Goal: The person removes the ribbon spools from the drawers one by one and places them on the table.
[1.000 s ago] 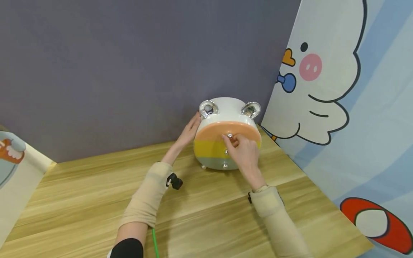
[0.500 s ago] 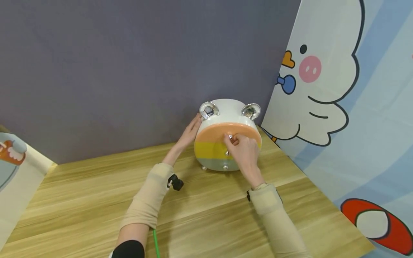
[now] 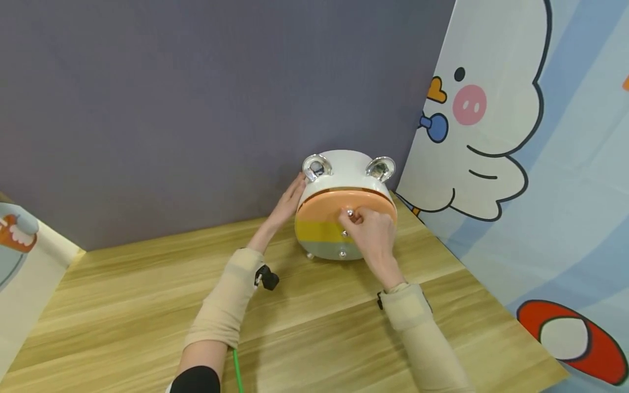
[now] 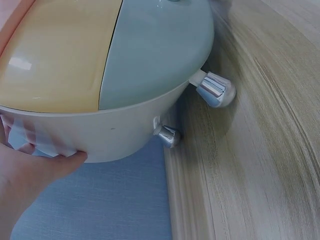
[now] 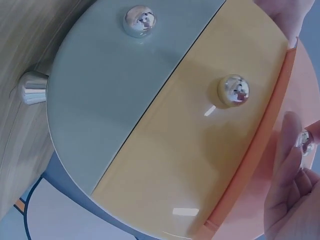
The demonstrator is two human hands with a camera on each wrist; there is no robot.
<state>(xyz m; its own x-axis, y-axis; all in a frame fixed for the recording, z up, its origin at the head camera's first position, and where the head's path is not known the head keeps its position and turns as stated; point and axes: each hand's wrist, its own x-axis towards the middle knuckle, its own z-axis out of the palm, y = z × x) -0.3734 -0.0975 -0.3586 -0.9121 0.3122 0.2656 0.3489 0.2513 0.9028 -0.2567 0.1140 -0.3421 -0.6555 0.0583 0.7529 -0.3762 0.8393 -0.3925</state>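
Left hand (image 3: 287, 207): fingers laid nearly straight along the side of the small white cabinet (image 3: 344, 169), nothing clasped; in the left wrist view its thumb is seen touching the cabinet wall. Cabinet set upright on the wood-grain surface (image 3: 147, 305), near the grey wall (image 3: 196, 109), raised on silver feet (image 4: 216, 90). Side bracing is best made flat and firm, so that the body is not dragged or tipped forward by the pull.

Centre: three fronts stacked. The orange top drawer (image 3: 324, 202) is stood slightly proud, a narrow gap shown along its upper edge; the yellow middle drawer (image 3: 319, 231) and grey-green bottom drawer (image 3: 324, 250) are seated flush. A slow, level draw straight outward is judged best; by a sideways tug the drawer could be made to bind. Its contents and its stop cannot be seen, so force should be eased as it is opened.

Right: the top knob (image 5: 306, 143) is pinched by thumb and fingers of the right hand (image 3: 374, 232). Being small, round and shiny, it could be slipped off; it is best gripped behind its head. Clearance from the middle knob (image 5: 234, 90) should be watched.
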